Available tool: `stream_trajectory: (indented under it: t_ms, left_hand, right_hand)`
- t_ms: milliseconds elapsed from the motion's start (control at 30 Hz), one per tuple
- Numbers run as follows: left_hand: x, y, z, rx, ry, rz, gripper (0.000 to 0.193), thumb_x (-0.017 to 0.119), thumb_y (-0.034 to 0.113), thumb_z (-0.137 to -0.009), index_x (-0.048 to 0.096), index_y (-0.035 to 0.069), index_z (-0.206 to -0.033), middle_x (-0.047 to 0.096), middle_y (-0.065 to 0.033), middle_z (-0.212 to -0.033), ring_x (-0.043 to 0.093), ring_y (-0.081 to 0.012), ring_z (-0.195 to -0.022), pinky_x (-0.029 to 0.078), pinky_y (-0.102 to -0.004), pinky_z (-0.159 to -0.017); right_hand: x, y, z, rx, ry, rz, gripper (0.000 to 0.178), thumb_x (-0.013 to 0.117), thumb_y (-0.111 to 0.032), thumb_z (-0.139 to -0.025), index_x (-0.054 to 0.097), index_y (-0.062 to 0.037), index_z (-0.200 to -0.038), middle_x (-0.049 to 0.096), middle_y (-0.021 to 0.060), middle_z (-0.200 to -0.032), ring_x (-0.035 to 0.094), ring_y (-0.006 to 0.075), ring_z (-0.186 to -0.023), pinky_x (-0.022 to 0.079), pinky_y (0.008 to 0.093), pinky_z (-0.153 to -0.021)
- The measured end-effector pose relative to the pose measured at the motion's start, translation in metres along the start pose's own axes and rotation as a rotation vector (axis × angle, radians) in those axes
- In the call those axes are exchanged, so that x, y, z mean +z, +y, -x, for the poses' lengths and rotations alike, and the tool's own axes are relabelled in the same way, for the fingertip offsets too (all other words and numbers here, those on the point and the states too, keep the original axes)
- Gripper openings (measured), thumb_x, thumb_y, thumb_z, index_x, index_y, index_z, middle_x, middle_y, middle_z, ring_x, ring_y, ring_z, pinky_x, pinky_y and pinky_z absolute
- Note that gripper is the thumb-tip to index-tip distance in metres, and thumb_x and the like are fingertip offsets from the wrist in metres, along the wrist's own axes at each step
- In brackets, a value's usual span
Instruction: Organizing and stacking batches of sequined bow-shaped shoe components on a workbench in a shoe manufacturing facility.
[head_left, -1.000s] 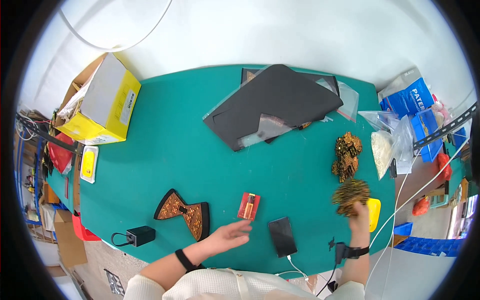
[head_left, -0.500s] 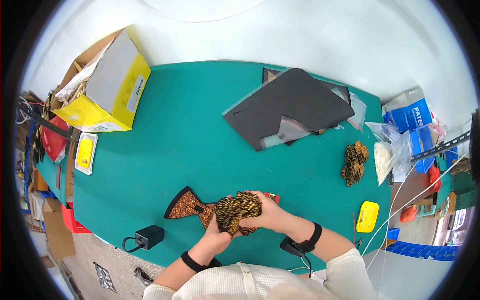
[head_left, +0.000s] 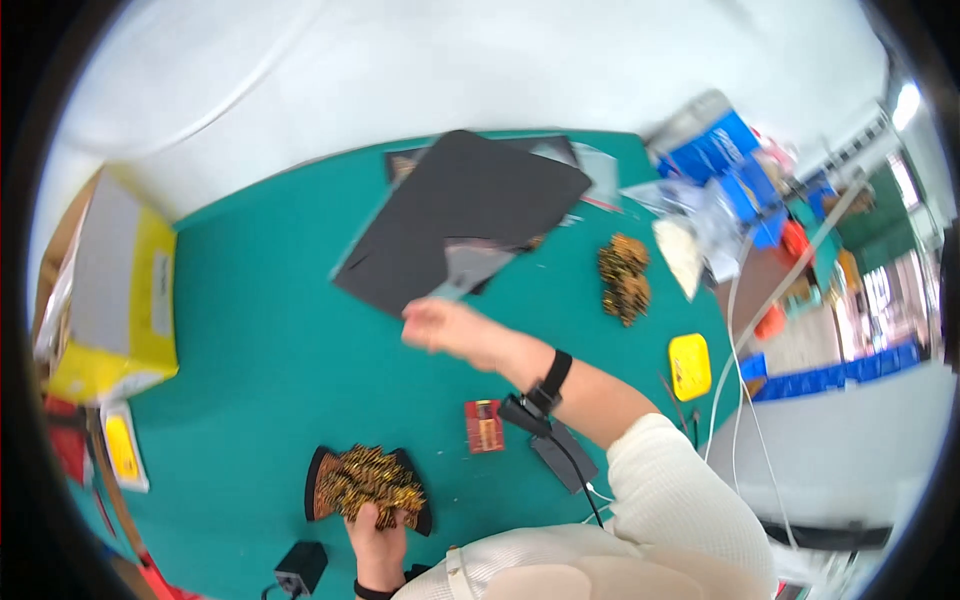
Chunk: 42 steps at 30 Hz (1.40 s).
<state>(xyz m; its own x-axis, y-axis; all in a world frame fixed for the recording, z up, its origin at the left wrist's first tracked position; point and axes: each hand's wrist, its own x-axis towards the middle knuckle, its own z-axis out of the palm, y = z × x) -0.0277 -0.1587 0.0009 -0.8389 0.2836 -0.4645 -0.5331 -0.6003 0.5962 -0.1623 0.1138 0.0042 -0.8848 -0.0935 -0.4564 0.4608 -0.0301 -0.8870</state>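
Observation:
At the near left, my left hand point(head_left: 379, 545) is closed on a crumpled gold-and-black bundle point(head_left: 370, 482) that looks like sequin trim, its thumb pressed against the near side. Under the bundle, a bow-tie-shaped piece point(head_left: 318, 490) with black edging shows at both ends; its middle is hidden. Out over the table, my right hand point(head_left: 447, 328) is beside the near corner of a black sheet point(head_left: 455, 210) lying on clear plastic. Motion smears its fingers, and whether it touches the sheet or holds anything is unclear.
On the green table point(head_left: 250, 330) lie a red card point(head_left: 484, 427), a dark flat device point(head_left: 564, 456), a second gold-and-black bundle point(head_left: 625, 280) and a yellow tray point(head_left: 690, 367). A yellow-and-grey box point(head_left: 125, 290) stands left. White cables point(head_left: 735, 345) and plastic bags point(head_left: 710, 225) crowd the right.
The view has swung right. My right hand has left the bundle and moved away toward the black sheet. My left hand has carried the bundle onto the bow-tie-shaped piece.

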Motion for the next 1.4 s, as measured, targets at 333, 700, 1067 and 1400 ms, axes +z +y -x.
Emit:
stream_trajectory:
  t_ms: [333,700,1067,1400]
  left_hand:
    - [0.014,-0.031,-0.008,-0.124,0.060,-0.184,0.045,0.064,0.027,-0.075,0.049,0.010,-0.114,0.058,-0.0037,-0.102,0.056,-0.0195,-0.087,0.046,-0.0305,-0.063]
    - [0.033,-0.043,-0.003,-0.143,0.078,-0.178,0.053,0.064,0.016,-0.075,0.039,0.002,-0.119,0.053,-0.0125,-0.105,0.057,-0.0262,-0.089,0.053,-0.0416,-0.069]
    - [0.053,-0.050,-0.002,-0.139,-0.043,-0.274,0.051,0.064,0.024,-0.077,0.044,0.004,-0.118,0.056,-0.0089,-0.105,0.057,-0.0244,-0.091,0.049,-0.0373,-0.069]
    - [0.042,-0.044,0.001,-0.171,0.000,-0.271,0.058,0.071,0.024,-0.072,0.042,0.001,-0.117,0.055,-0.0115,-0.102,0.059,-0.0255,-0.087,0.053,-0.0379,-0.067]
  right_hand:
    - [-0.317,0.121,0.149,0.206,1.493,-0.106,0.090,0.068,-0.053,-0.067,0.037,0.0072,-0.126,0.039,0.0214,-0.130,0.042,0.0324,-0.118,0.034,0.0411,-0.096]
    - [-0.353,0.115,0.152,0.507,0.805,-0.071,0.093,0.069,-0.055,-0.067,0.033,-0.0003,-0.132,0.029,0.0176,-0.138,0.027,0.0327,-0.127,0.028,0.0474,-0.098]
    - [-0.345,0.122,0.151,0.563,0.814,0.025,0.077,0.074,-0.045,-0.066,0.047,0.0017,-0.121,0.048,0.0162,-0.123,0.045,0.0255,-0.112,0.036,0.0385,-0.087]
    - [-0.319,0.111,0.159,0.573,0.804,0.044,0.079,0.076,-0.045,-0.062,0.048,0.0033,-0.118,0.048,0.0152,-0.123,0.045,0.0255,-0.111,0.037,0.0398,-0.088]
